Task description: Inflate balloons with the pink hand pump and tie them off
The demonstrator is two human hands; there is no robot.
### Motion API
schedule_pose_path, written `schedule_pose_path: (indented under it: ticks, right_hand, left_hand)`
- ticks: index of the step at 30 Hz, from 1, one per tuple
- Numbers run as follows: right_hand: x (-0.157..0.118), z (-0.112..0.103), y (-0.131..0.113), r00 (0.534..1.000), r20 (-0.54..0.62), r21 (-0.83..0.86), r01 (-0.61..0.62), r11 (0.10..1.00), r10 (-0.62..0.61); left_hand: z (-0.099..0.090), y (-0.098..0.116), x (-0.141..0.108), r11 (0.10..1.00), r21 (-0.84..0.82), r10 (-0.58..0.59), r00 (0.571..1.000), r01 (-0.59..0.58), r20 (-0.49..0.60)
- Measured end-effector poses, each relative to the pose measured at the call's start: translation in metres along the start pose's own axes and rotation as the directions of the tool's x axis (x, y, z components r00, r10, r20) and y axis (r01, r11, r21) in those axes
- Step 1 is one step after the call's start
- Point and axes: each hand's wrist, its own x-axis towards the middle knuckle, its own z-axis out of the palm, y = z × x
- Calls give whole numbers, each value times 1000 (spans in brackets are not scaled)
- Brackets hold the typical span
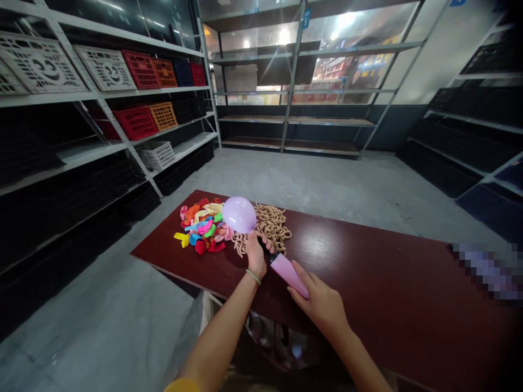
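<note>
A partly inflated purple balloon [239, 214] sits at the front of a hand balloon pump with a pink barrel [289, 275] and a black end. My left hand [257, 256], a pale green band at its wrist, is closed round the black end, beside the balloon's neck. The pink barrel's near end is gripped by my right hand [321, 298]. Left of the balloon lies a heap of limp, many-coloured balloons [206, 226]. A pile of tan, twisted, rope-like pieces [274, 224] lies behind and beside my left hand.
The dark red table [368, 267] extends to the right, where a pixelated patch covers something purplish. Metal shelves with coloured crates [139, 122] stand at left. More shelving [292, 117] is across the grey floor, with dark bins at right. A bag [278, 340] is below the table's front edge.
</note>
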Motion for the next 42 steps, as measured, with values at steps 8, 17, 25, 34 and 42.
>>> schedule_pose_path:
  ticks: [8,17,25,34,42]
  right_hand:
    - [-36,-16,24,993,-15,44,116,992,-116]
    - [-96,-28,84,982,-57,-110,172,979,-179]
    - [-77,-30,70,984,-61,-146,157,977,-167]
    - [-6,0,7,999,-14,-90,48,995,-49]
    - [-11,-6,11,993,-22,-24,113,993,-113]
  left_hand:
    - [4,-2,-7,1000,17,-5,998,6,-57]
    - [-2,8,2,1000,-16,23,995,-25,-93]
    - [-6,5,9,999,-16,26,991,-28,-131]
    - [-3,-6,7,999,48,23,996,-19,-82]
    - [1,1,6,999,23,24,996,-22,-81]
